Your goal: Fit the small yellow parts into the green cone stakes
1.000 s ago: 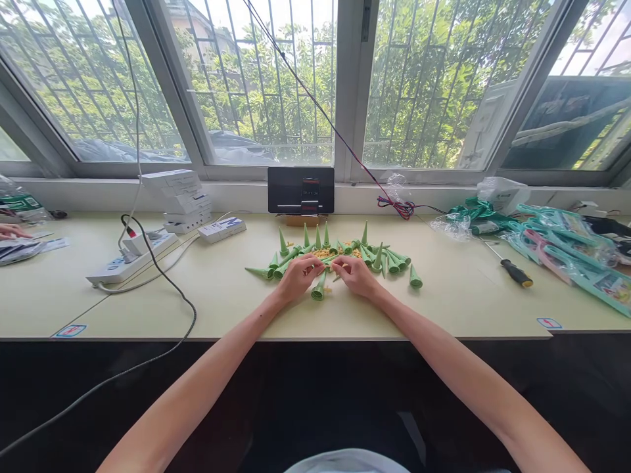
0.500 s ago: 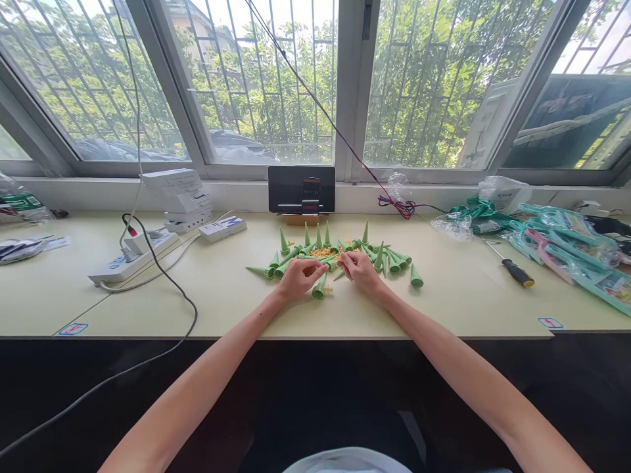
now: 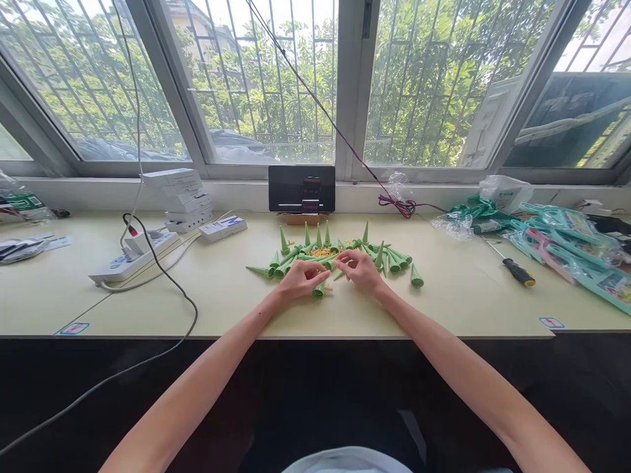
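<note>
My left hand (image 3: 302,278) is closed in a pinch, its fingertips beside the open end of a green cone (image 3: 330,265). Whatever lies between those fingers is too small to make out. Close by on the right, my right hand (image 3: 361,269) also pinches, thumb against forefinger, over the front of the pile; its fingertips hide what they hold. Another green cone (image 3: 318,291) lies just below my left fingers, with a small yellow piece (image 3: 328,288) next to it. Behind both hands, small yellow pieces (image 3: 323,251) are heaped among several green cones, some upright, some lying down.
A dark-screened device (image 3: 290,189) leans at the back. To the left are a power strip (image 3: 135,256), stacked white boxes (image 3: 180,197) and a black cable (image 3: 185,295). A screwdriver (image 3: 517,272) and bagged turquoise items (image 3: 582,256) lie at the right.
My left hand has shifted slightly right, its fingertips now closer to my right hand. The right hand has moved slightly left. The cones on the table stay where they were.
</note>
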